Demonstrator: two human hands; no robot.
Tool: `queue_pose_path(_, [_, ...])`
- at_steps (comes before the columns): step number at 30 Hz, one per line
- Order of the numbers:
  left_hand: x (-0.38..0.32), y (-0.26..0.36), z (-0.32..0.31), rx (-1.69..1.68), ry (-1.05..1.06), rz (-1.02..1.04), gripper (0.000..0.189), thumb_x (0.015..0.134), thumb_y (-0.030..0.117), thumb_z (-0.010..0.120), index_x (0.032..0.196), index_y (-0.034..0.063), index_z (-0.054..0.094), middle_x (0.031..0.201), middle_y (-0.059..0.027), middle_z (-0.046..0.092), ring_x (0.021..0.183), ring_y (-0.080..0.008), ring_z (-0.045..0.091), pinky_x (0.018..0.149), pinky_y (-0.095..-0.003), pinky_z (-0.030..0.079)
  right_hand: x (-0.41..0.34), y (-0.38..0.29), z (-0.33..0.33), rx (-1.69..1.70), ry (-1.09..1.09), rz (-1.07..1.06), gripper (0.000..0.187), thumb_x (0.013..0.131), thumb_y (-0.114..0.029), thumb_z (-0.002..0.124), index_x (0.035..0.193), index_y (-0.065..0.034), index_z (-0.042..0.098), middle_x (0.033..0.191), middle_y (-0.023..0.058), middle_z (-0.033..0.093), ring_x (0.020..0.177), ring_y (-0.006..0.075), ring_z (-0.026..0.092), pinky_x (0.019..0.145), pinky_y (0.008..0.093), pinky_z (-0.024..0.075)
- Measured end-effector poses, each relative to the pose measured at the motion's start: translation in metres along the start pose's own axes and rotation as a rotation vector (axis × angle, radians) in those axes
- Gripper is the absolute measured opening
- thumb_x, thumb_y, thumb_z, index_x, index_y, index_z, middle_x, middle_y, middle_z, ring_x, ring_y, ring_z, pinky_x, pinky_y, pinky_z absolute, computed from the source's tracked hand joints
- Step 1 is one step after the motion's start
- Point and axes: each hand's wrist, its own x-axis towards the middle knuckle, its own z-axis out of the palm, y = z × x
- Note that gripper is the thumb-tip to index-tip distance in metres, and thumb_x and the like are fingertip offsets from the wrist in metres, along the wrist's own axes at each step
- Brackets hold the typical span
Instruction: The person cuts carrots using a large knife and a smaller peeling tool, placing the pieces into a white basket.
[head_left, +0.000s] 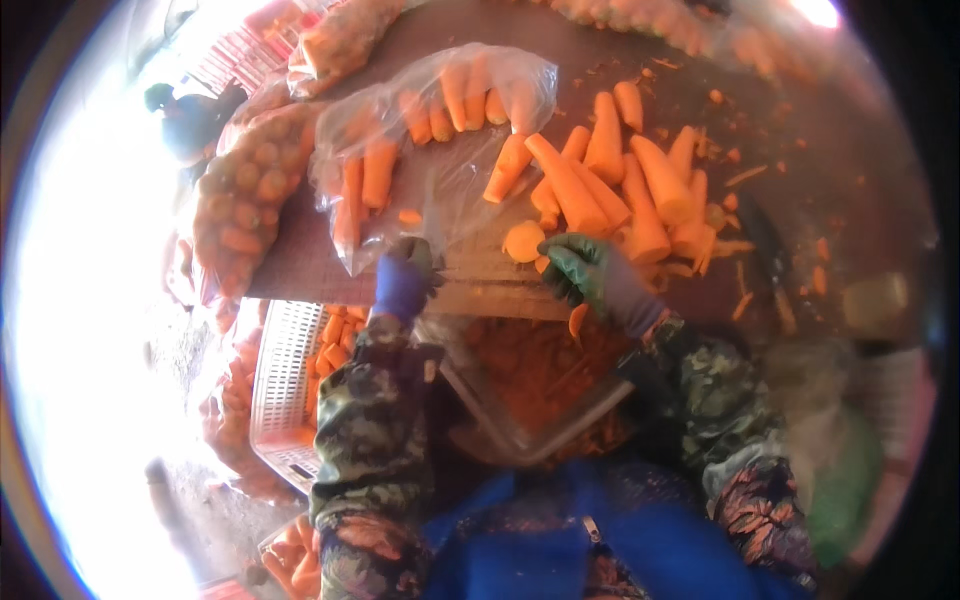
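My left hand (409, 274), in a blue and dark glove, is at the table's front edge beside a clear plastic bag (442, 176) that spreads over several orange carrots. Whether its curled fingers hold the bag's edge is unclear. Near the cut carrot face (524, 241) my right hand (581, 270), gloved in green, has its fingertips close together; what is between them cannot be told. A heap of peeled carrots (637, 187) lies just beyond it. An orange piece (577, 322) shows below the right hand, over the table edge.
A white plastic basket (289, 367) with cut carrot pieces stands below the table at left. An open container (517, 442) with orange scraps sits in front of my body. Filled net bags (251, 195) line the left side. A dark knife-like tool (759, 236) lies right of the heap among scraps.
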Motion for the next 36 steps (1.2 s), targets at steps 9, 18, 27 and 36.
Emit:
queue_pose_path(9, [-0.059, 0.046, 0.037, -0.771, -0.646, -0.255, 0.032, 0.096, 0.031, 0.053, 0.103, 0.0016, 0.062, 0.078, -0.0058, 0.060, 0.058, -0.0155, 0.055, 0.048, -0.0276, 0.043, -0.003, -0.026, 0.000, -0.023, -0.257, -0.088, 0.048, 0.093, -0.010, 0.061, 0.138, -0.0035, 0.046, 0.123, 0.0067, 0.057, 0.114, 0.0159, 0.055, 0.090, 0.0300, 0.0490])
queue_pose_path(18, [-0.058, 0.058, 0.082, -0.543, -0.456, -0.165, 0.029, 0.095, 0.027, 0.056, 0.107, 0.0021, 0.065, 0.082, -0.0109, 0.065, 0.069, -0.0206, 0.062, 0.061, -0.0311, 0.049, -0.019, -0.039, -0.028, 0.087, -0.074, -0.063, 0.029, 0.090, -0.010, 0.063, 0.117, -0.0005, 0.062, 0.096, 0.0060, 0.066, 0.082, 0.0118, 0.060, 0.070, 0.0239, 0.0477])
queue_pose_path(27, [-0.008, 0.032, 0.151, 0.608, 0.156, 0.517, 0.046, 0.093, 0.039, 0.051, 0.125, 0.0069, 0.055, 0.125, -0.0222, 0.056, 0.127, -0.0410, 0.044, 0.106, -0.0533, 0.031, -0.021, -0.034, -0.087, 0.051, 0.445, -0.359, 0.021, 0.095, -0.015, 0.062, 0.112, -0.0037, 0.064, 0.077, -0.0015, 0.060, 0.065, 0.0053, 0.053, 0.056, 0.0211, 0.0448])
queue_pose_path(36, [-0.071, 0.017, 0.171, 0.623, 0.008, 0.783, 0.055, 0.087, 0.041, 0.059, 0.129, 0.0054, 0.055, 0.136, -0.0229, 0.049, 0.129, -0.0419, 0.043, 0.112, -0.0540, 0.026, -0.035, 0.000, -0.094, 0.192, 0.498, -0.406, 0.020, 0.096, -0.017, 0.062, 0.112, -0.0051, 0.063, 0.078, -0.0030, 0.059, 0.064, 0.0053, 0.052, 0.058, 0.0210, 0.0430])
